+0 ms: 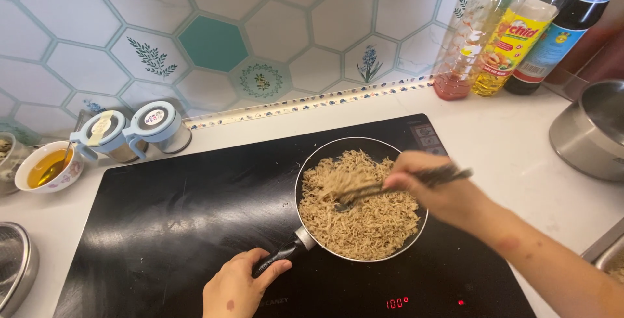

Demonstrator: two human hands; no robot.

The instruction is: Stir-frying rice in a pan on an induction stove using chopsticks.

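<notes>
Head view, left hand (234, 289) gripping pan (361, 198) handle, right hand (422, 185) clasping chopsticks (403, 183) over noodles (364, 217)

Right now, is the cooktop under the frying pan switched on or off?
On. The cooktop shows a lit red display and a red dot at its front edge, beside the frying pan.

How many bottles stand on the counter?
3, side by side against the tiled wall, upper right: a clear bottle, a yellow oil bottle and a dark bottle. More may lie out of frame.
</notes>
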